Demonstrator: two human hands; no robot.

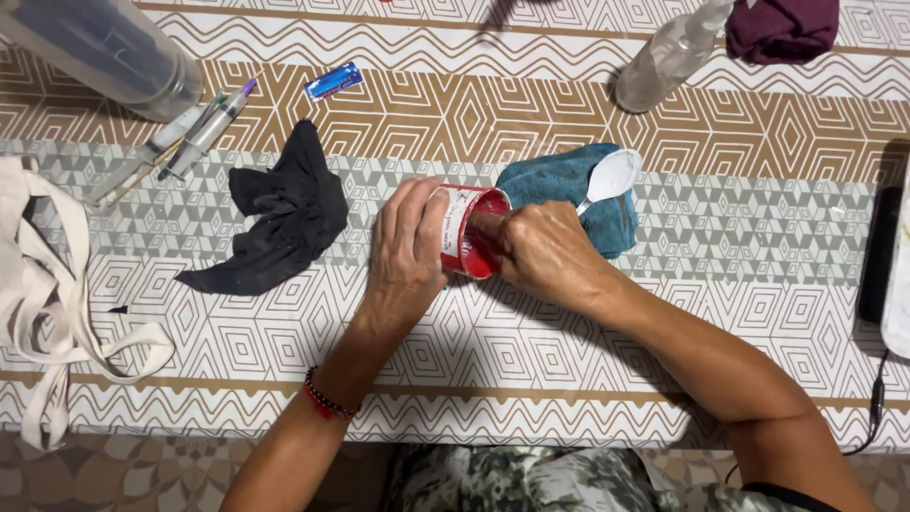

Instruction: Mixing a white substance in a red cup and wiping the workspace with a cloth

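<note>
Two hands on one red tin
Left hand [408,248] grips the red tin [471,232] lying sideways, mouth facing right; right hand [542,248] has its fingers tucked inside, beside the teal cloth [555,180].

Red round tub [471,237], white label band on side, lies tilted at table centre, open mouth facing right. Small blue foil packet [334,81], far, left of centre, flat on tablecloth. Clear plastic spray bottle [671,55], far right, lying tilted. Large clear plastic container [100,49], far left corner.
</note>
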